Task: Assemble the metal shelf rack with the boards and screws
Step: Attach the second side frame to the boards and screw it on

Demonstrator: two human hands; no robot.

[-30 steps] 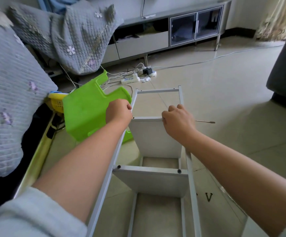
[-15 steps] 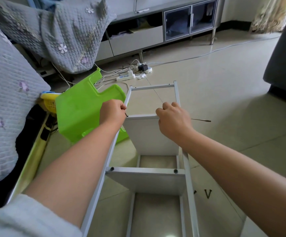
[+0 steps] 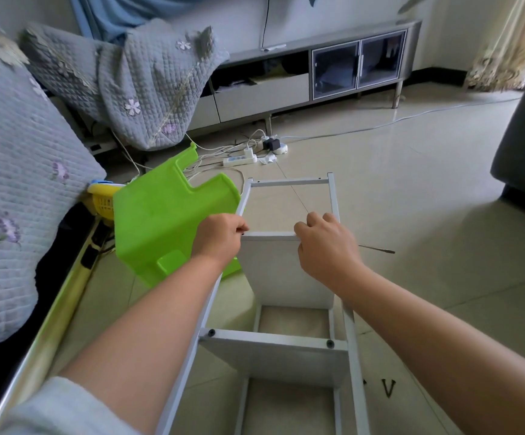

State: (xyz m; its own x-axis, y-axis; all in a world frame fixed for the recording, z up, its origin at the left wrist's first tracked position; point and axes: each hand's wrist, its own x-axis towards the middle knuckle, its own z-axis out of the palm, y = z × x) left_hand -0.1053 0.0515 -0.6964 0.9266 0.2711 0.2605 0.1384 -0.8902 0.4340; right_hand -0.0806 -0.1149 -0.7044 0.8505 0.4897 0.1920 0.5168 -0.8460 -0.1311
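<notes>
Two boards are seen in the white metal rack frame (image 3: 335, 202), which lies on its side on the tiled floor (image 3: 427, 189). Upper board (image 3: 281, 268) is held at its top edge by both hands. Left hand (image 3: 220, 235) is curled at the board's left corner, against the frame's left rail; its fingertips look pinched together, but on what can't be told. Right hand (image 3: 325, 243) is clamped on the board's right corner, fingers curled over the edge, beside the right rail. Lower board (image 3: 276, 361) is fixed w/ two dark screws, left screw (image 3: 211, 333) & right screw (image 3: 330, 343). A thin metal tool (image 3: 377, 248) is seen on the floor just right of the right hand. A green plastic stool (image 3: 167, 221) is tipped over just left of the frame, a power strip (image 3: 240, 159) w/ cables further back.
</notes>
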